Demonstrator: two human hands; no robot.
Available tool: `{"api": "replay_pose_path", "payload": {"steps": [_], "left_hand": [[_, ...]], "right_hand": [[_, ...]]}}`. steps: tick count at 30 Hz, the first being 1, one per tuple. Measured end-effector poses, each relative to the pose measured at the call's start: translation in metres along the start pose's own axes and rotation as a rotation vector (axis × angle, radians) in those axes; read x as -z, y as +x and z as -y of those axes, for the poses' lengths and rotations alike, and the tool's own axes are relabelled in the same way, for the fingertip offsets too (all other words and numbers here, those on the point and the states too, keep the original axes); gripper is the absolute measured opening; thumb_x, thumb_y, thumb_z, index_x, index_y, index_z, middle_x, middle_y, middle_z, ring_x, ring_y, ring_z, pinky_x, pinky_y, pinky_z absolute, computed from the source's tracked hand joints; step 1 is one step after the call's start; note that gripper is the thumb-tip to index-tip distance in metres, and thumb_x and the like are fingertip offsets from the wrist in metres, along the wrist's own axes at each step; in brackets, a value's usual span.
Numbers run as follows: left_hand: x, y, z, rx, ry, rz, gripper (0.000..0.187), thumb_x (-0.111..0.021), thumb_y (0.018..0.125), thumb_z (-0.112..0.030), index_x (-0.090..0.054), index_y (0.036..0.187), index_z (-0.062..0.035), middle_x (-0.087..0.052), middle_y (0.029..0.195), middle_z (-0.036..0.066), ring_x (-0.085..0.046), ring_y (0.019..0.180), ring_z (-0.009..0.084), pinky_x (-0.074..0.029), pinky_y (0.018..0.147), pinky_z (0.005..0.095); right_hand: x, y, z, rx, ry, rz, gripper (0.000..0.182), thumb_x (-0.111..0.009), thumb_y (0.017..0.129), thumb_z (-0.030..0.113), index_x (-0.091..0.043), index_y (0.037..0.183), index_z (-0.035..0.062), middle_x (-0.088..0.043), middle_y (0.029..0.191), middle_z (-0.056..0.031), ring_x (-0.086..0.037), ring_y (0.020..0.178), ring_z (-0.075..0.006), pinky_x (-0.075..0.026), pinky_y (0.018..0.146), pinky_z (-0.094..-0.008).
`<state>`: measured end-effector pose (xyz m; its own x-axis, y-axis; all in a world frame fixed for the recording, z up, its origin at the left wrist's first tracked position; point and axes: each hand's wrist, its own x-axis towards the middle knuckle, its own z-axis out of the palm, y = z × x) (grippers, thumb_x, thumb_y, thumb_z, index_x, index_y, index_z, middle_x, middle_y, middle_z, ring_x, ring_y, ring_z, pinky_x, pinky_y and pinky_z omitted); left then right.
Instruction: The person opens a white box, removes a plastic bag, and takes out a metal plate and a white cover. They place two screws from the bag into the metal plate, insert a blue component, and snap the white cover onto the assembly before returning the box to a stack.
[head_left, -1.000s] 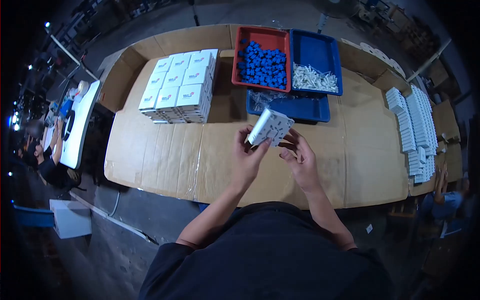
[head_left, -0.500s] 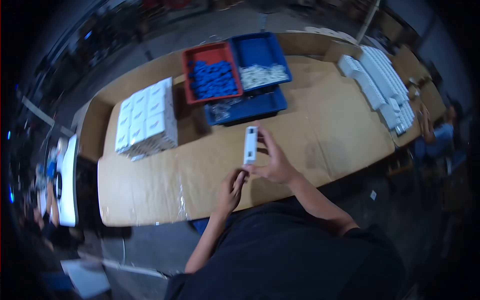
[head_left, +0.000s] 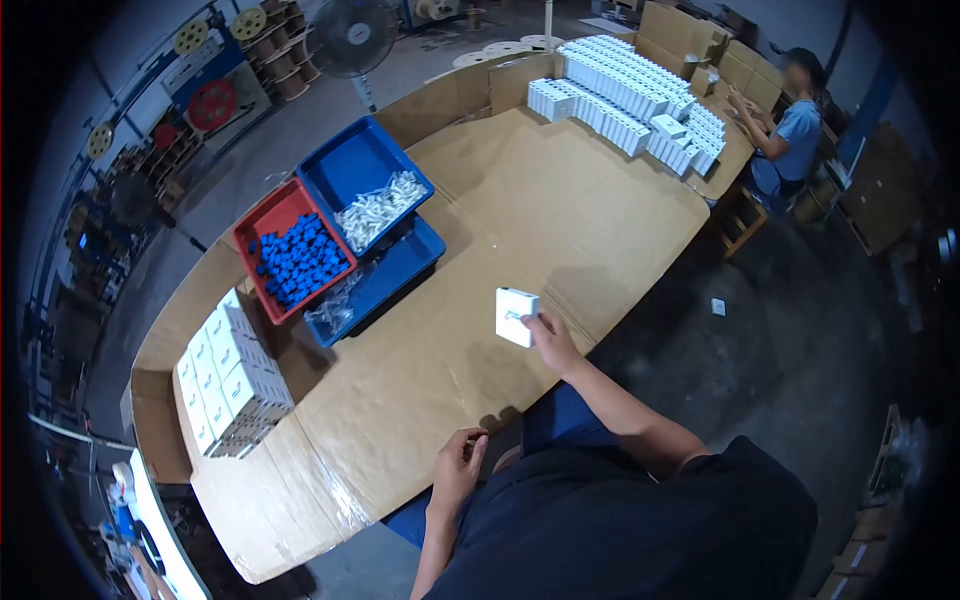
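My right hand (head_left: 552, 340) grips a square white box (head_left: 516, 317) by its right edge, above the cardboard-covered table (head_left: 450, 350). A small printed mark shows on the box's face. Near the table's front edge is my left hand (head_left: 461, 462), fingers curled together; whether anything small is between them is hidden. A red tray (head_left: 245, 232) holds blue pieces (head_left: 298, 260), and a blue tray (head_left: 345, 160) beside it holds white pieces (head_left: 385, 208).
Stacked white boxes (head_left: 225, 380) stand at the left. Many rows of white boxes (head_left: 640, 90) fill the far right end. A lower blue tray (head_left: 400, 270) sits under the others. Another person (head_left: 795, 140) sits at the right, and a fan (head_left: 352, 38) stands behind.
The view has turned toward the right. My left hand has come away from the white box, which my right hand alone now holds farther right, its broad face showing.
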<state>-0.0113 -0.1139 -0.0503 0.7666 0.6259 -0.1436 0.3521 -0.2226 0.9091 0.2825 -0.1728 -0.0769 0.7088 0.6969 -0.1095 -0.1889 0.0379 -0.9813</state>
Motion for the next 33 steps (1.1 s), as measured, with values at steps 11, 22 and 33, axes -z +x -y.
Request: {"api": "replay_pose_path", "payload": {"steps": [11, 22, 33], "left_hand": [[-0.045, 0.065, -0.025, -0.077, -0.006, 0.080, 0.018, -0.066, 0.101, -0.012, -0.071, 0.113, 0.0000, -0.074, 0.094, 0.009, -0.067, 0.082, 0.0151, -0.053, 0.078, 0.0298], [-0.069, 0.131, -0.013, -0.342, 0.248, -0.269, 0.017, -0.071, 0.090, -0.009, -0.070, 0.107, -0.0062, -0.069, 0.106, 0.011, -0.060, 0.105, 0.0298, -0.046, 0.095, 0.0411], [-0.073, 0.140, -0.018, -0.340, 0.330, -0.274, 0.018, -0.073, 0.088, -0.011, -0.069, 0.106, -0.0070, -0.066, 0.109, 0.011, -0.058, 0.109, 0.0311, -0.045, 0.097, 0.0431]], "right_hand": [[0.194, 0.091, 0.046, 0.233, -0.114, -0.608, 0.024, -0.068, 0.098, 0.010, -0.068, 0.119, -0.0023, -0.070, 0.098, -0.0023, -0.066, 0.085, -0.0084, -0.058, 0.069, -0.0263], [0.315, 0.258, 0.073, 0.295, -0.544, -1.019, 0.033, -0.076, 0.092, 0.022, -0.073, 0.122, 0.0074, -0.077, 0.096, -0.0162, -0.076, 0.087, -0.0260, -0.056, 0.080, -0.0389], [0.368, 0.363, 0.078, 0.332, -0.851, -1.149, 0.042, -0.079, 0.087, 0.020, -0.071, 0.126, 0.0048, -0.070, 0.099, -0.0202, -0.068, 0.092, -0.0365, -0.053, 0.085, -0.0462]]}}
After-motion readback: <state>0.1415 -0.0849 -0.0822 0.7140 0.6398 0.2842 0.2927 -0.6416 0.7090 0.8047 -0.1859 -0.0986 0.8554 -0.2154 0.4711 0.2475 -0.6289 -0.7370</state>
